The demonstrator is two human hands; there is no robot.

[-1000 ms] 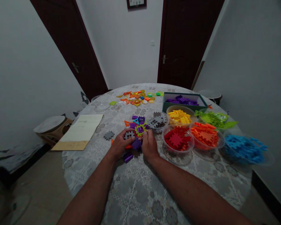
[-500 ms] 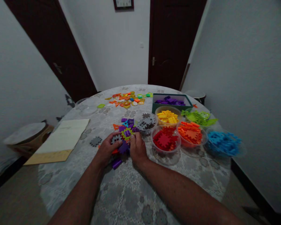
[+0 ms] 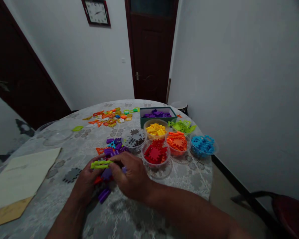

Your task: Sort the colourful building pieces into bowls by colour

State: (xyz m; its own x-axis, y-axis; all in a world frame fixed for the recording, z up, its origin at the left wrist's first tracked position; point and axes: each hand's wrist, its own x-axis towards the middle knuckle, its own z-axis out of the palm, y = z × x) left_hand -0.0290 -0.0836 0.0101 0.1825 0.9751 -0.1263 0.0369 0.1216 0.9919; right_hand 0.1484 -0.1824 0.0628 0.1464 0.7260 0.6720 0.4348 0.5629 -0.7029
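Observation:
A lime-green plastic building piece [image 3: 101, 164] is held edge-on between my two hands, just above the table. My right hand [image 3: 133, 176] pinches its right end between thumb and fingers. My left hand [image 3: 87, 181] is closed at its left end; some of those fingertips are hidden. Beneath and behind the hands lies a pile of purple pieces [image 3: 112, 152], along with orange triangular pieces [image 3: 102, 151] and partly covered red ones. A purple tube-like piece [image 3: 104, 196] rests on the cloth below my hands, and a grey notched piece [image 3: 71, 175] lies to the left.
Clear tubs hold grey [image 3: 134, 138], yellow [image 3: 156, 129], red [image 3: 155, 154], orange [image 3: 177, 142], green [image 3: 182, 126] and blue pieces [image 3: 203, 145]. Behind them stands a dark green box [image 3: 146, 122] of purple pieces. Mixed pieces [image 3: 109, 118] lie further back; paper [image 3: 22, 176] is at left.
The view has swung right. The lime-green piece, earlier face-on with a purple piece seen through its opening, is now lifted and turned edge-on. My right hand has come over toward my left.

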